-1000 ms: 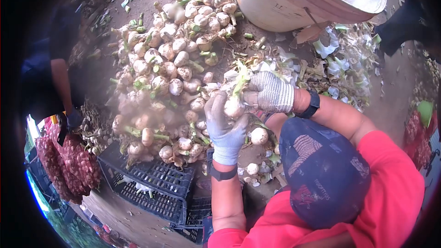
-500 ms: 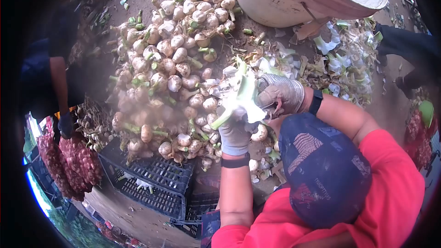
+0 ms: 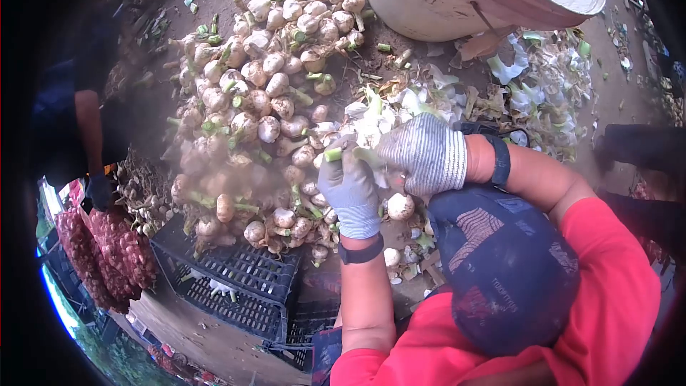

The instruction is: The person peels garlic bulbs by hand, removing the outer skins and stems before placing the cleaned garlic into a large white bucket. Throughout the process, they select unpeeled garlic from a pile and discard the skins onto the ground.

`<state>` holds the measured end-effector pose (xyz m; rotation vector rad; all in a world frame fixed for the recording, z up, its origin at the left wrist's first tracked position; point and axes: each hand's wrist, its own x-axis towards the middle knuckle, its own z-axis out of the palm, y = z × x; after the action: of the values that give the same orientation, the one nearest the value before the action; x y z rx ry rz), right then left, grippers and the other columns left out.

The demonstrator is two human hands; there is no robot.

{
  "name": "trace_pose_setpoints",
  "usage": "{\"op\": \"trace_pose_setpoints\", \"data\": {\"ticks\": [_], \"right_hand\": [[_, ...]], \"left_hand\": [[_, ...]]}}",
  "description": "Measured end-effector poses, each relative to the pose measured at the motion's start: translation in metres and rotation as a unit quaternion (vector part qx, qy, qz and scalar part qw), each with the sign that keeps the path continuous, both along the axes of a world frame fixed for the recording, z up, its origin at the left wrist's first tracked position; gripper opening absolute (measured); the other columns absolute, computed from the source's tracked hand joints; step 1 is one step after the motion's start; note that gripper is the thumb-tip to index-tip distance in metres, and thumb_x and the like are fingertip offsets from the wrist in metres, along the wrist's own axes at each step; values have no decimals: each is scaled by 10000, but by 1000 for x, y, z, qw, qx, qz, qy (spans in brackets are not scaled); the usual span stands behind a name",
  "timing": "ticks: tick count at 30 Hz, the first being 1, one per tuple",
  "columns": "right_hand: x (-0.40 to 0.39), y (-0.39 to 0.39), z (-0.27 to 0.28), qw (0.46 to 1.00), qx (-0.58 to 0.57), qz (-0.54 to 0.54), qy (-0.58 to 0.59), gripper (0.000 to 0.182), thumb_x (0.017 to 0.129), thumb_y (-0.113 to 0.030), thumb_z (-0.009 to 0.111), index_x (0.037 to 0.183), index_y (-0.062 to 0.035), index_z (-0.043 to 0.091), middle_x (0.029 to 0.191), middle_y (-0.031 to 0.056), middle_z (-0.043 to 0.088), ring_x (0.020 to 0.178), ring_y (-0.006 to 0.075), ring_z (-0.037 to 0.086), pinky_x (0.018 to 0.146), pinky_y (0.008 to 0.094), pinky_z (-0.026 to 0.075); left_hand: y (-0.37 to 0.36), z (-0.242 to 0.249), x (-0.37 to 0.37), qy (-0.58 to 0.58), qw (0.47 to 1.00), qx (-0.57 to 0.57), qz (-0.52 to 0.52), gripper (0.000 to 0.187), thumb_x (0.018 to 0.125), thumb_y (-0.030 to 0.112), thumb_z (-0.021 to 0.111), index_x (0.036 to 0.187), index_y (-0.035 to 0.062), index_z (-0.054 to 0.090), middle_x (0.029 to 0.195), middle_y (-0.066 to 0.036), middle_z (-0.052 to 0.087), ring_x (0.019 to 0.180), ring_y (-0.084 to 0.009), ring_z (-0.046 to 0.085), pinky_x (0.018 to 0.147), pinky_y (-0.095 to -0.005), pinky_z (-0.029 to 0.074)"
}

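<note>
My left hand (image 3: 349, 189), in a pale glove, is closed round a green garlic stalk (image 3: 333, 154) whose cut end sticks out by the thumb. Close against it on the right, my right hand (image 3: 423, 154) has its gloved fingers curled over the pale green part of the stalk; what else they hold is hidden. A whitish bulb (image 3: 400, 206) shows just below my right hand. White peeled leaves (image 3: 371, 118) lie beyond both hands. To the left spreads a big heap of garlic bulbs (image 3: 268, 129) with short stems.
A large whitish tub (image 3: 429, 0) stands at the top. Black crates (image 3: 264, 271) are at the lower left, near red net bags (image 3: 118, 250). Another person's arm (image 3: 89, 129) is at the left edge, and dark-clothed legs (image 3: 636, 154) are at the right. Peelings (image 3: 543, 100) cover the ground.
The broad white-green leaf between my hands is no longer spread open there. My right hand has turned its back upward and moved slightly left. Dark-clothed legs at the right have shifted downward in view.
</note>
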<state>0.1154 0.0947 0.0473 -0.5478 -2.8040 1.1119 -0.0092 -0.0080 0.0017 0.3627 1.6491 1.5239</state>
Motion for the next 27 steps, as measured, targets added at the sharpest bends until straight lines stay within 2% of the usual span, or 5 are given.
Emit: {"op": "trace_pose_setpoints", "data": {"ticks": [4,8,18,20,27], "right_hand": [[40,47,-43,929,-92,-344,-104,292,748,-193,584,1000,-47,588,865,166,629,765,339,623,652,420,500],[56,35,-64,900,100,-219,-364,321,765,-245,604,1028,-63,582,868,179,638,776,341,628,673,430,491],[-9,-2,-28,879,-375,-247,-160,311,826,-254,533,1009,-19,624,736,168,636,684,270,653,628,349,511],[-2,-4,-49,931,-262,-216,-132,269,805,-240,549,952,-34,638,719,171,629,690,297,643,635,369,506],[21,21,-50,963,-191,-125,-142,229,734,-185,566,877,-29,652,697,144,636,635,255,622,600,361,485]], "left_hand": [[-7,24,-4,-69,995,4,74,162,915,140,529,994,35,623,703,11,579,578,-48,504,508,-184,409],[-22,3,-10,-1,999,-4,50,152,908,105,536,1004,25,620,803,-16,596,660,-70,541,585,-209,465],[-4,1,1,504,844,34,-178,315,724,-110,592,1004,33,615,880,-110,559,779,-219,570,669,-313,468],[-7,4,-3,522,821,20,-231,308,739,-104,586,1014,34,610,893,-114,564,776,-211,566,666,-304,467],[-39,17,-25,-147,966,155,-148,205,814,99,610,994,3,588,1001,-93,512,885,-196,530,818,-312,452]]}}
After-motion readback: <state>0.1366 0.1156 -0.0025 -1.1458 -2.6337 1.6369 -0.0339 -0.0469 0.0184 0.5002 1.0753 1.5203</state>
